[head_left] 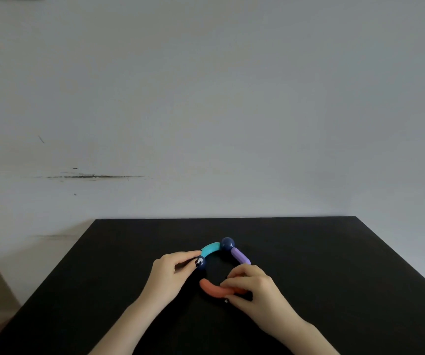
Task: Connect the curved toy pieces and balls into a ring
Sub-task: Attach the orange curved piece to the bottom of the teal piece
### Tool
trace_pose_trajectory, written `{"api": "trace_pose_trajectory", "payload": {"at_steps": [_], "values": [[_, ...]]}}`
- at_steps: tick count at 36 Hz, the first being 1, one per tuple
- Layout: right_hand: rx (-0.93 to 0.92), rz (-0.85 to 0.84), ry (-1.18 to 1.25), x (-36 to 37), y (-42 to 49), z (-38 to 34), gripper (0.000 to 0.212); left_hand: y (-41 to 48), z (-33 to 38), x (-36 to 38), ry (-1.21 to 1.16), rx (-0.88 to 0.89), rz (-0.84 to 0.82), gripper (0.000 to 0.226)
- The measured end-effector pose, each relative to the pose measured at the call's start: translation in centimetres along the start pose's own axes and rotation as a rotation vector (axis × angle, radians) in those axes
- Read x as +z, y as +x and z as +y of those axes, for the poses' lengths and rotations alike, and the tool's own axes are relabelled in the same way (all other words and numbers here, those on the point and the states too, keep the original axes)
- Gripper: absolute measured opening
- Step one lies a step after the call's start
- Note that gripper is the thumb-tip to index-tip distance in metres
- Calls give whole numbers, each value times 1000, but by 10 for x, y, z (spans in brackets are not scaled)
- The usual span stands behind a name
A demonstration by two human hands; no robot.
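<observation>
Our left hand (173,271) pinches a dark ball with an eye mark (201,262) between thumb and fingers, at the left end of the chain. Touching that ball on its far side is the teal curved piece (210,248), which arcs right and away to a 2nd dark ball (227,243). From there a purple piece (241,256) slants back toward us and to the right, its near end just beside the knuckles of our right hand (251,286). That hand grips the orange curved piece (212,289), fingers laid over its right half, the left end free and near the eyed ball but apart from it. We cannot tell whether orange meets purple under the fingers. Everything lies on the black table (334,265), with a pale wall (206,98) beyond.
</observation>
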State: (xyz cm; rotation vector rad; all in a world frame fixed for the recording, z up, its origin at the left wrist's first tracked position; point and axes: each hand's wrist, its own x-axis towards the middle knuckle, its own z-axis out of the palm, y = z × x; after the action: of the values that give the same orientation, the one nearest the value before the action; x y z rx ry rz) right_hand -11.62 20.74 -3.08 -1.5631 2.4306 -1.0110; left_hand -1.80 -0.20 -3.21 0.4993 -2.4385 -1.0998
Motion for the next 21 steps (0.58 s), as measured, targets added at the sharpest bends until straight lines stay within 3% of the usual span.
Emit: {"api": "trace_pose_trajectory", "payload": {"at_steps": [21], "values": [[30,48,-10,8,9,-5,26,-2,1,-2,-11,9,1,29]]}}
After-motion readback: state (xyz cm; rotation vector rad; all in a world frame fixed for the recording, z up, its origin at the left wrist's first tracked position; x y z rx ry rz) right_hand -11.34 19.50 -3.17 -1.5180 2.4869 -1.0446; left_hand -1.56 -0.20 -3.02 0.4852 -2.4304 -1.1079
